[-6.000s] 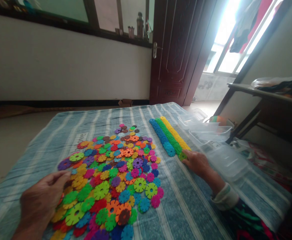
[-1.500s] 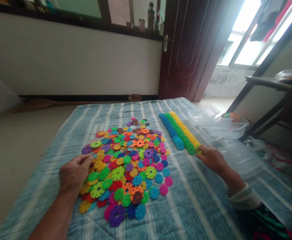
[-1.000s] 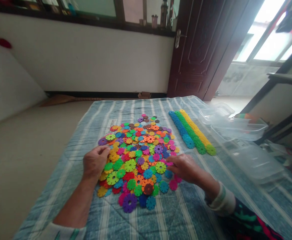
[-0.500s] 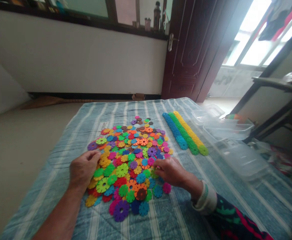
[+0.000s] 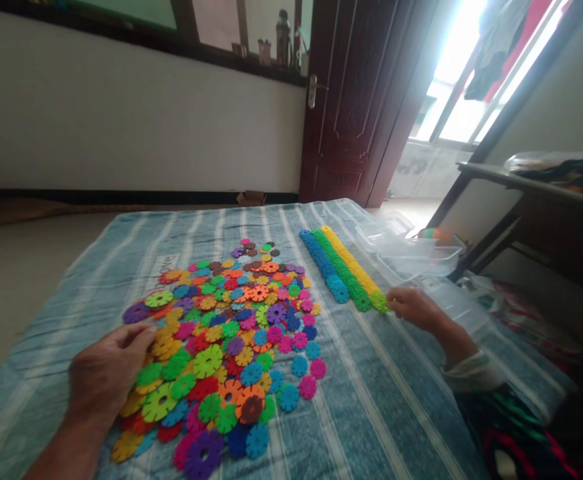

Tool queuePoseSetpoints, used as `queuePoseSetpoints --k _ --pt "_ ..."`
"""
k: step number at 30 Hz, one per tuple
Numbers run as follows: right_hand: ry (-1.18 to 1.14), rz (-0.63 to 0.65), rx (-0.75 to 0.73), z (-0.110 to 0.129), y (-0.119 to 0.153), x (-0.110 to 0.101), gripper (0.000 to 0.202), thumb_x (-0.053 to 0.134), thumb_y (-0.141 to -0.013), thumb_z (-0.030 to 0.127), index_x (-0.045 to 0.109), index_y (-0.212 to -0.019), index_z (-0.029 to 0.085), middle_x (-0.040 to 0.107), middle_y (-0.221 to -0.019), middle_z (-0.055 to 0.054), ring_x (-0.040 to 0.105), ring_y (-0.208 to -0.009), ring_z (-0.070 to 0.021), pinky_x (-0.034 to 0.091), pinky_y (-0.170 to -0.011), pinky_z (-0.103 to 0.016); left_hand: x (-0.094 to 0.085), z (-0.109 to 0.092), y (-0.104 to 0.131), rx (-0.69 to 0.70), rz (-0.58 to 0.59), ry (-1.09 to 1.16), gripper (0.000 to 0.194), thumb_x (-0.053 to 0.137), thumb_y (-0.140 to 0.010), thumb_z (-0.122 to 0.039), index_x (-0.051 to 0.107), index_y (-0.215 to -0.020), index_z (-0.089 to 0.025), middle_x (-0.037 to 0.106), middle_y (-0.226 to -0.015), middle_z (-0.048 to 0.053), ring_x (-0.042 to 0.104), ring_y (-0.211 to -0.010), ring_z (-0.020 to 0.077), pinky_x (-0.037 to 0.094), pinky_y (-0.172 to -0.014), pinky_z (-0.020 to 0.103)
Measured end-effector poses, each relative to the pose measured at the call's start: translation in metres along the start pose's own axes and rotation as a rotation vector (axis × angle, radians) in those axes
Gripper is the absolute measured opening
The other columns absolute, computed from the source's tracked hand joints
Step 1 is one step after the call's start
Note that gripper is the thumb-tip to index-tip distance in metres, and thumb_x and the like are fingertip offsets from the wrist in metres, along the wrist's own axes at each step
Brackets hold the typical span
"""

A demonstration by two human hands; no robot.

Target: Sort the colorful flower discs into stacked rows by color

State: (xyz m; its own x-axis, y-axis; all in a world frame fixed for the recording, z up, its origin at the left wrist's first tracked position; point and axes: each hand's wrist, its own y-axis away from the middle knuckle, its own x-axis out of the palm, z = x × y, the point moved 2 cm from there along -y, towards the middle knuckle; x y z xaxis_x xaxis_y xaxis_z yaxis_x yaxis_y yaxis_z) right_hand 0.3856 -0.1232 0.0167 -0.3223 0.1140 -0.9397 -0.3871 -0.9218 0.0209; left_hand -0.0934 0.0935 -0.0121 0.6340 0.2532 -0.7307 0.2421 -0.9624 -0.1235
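A heap of flower-shaped plastic discs (image 5: 208,361) in many colours spreads over the striped cloth. At its left edge lies my left hand (image 5: 108,367), thumb and fingers pressed together beside yellow discs; whatever they pinch is hidden. To the right of the heap, three overlapping rows run side by side: a blue row (image 5: 321,260), a green row (image 5: 338,270) and a yellow row (image 5: 348,260). My right hand (image 5: 414,307) is closed at the near end of the yellow row, its fingertips on a yellow-green disc (image 5: 380,302) there.
Clear plastic boxes (image 5: 421,262) stand right of the rows, with a lid-like clear tray (image 5: 451,300) nearer me. A dark shelf (image 5: 526,180) rises on the right. Behind the cloth-covered surface (image 5: 371,400) are a wall and a brown door (image 5: 346,100).
My right hand has moved from the heap's right side to the near end of the yellow row. My left hand stays by the heap. The view has turned right.
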Motion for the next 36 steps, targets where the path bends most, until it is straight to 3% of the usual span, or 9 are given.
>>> queuePoseSetpoints --k 6,13,17,23,36 --pt "-0.017 -0.028 0.028 -0.006 -0.010 0.011 0.016 0.054 -0.078 0.024 0.068 -0.081 0.019 0.063 -0.059 0.003 0.059 -0.062 -0.0137 0.039 -0.061 -0.022 -0.003 -0.004 0.000 0.000 -0.020 -0.009 0.017 0.060 -0.060 -0.040 0.067 -0.065 -0.025 0.070 -0.070 -0.004 0.061 -0.065 0.0190 0.046 -0.067 0.028" --pt "0.086 -0.098 0.137 -0.016 -0.007 0.021 0.043 0.064 -0.075 0.040 0.066 -0.112 0.018 0.069 -0.073 -0.001 0.063 -0.070 -0.0185 0.041 -0.064 -0.026 -0.001 0.001 -0.002 0.002 -0.010 -0.022 0.020 0.060 -0.060 -0.042 0.068 -0.068 -0.025 0.069 -0.065 -0.005 0.061 -0.064 0.0188 0.044 -0.064 0.028" --pt "0.161 -0.047 0.198 -0.015 -0.002 0.026 0.051 0.070 -0.070 0.046 0.066 -0.113 0.018 0.071 -0.084 -0.005 0.066 -0.080 -0.0217 0.042 -0.066 -0.027 -0.002 0.000 -0.001 0.029 -0.031 -0.006 0.016 0.061 -0.059 -0.040 0.067 -0.064 -0.026 0.065 -0.055 -0.006 0.059 -0.058 0.0180 0.043 -0.057 0.026" --pt "0.242 -0.033 0.221 -0.005 -0.008 0.028 0.036 0.066 -0.075 0.047 0.070 -0.102 0.023 0.072 -0.089 -0.006 0.067 -0.088 -0.0240 0.040 -0.063 -0.027 -0.002 -0.001 0.000 -0.009 -0.006 -0.019 0.017 0.061 -0.061 -0.040 0.069 -0.067 -0.026 0.062 -0.050 -0.007 0.058 -0.056 0.0179 0.041 -0.055 0.026" --pt "0.296 -0.012 0.199 -0.008 0.001 0.032 0.046 0.056 -0.083 0.051 0.066 -0.116 0.021 0.072 -0.097 -0.011 0.066 -0.093 -0.0290 0.043 -0.064 -0.031 0.005 0.011 0.004 0.105 0.011 0.011 0.031 0.058 -0.066 -0.040 0.072 -0.083 -0.018 0.074 -0.082 0.003 0.067 -0.078 0.0206 0.049 -0.073 0.027"
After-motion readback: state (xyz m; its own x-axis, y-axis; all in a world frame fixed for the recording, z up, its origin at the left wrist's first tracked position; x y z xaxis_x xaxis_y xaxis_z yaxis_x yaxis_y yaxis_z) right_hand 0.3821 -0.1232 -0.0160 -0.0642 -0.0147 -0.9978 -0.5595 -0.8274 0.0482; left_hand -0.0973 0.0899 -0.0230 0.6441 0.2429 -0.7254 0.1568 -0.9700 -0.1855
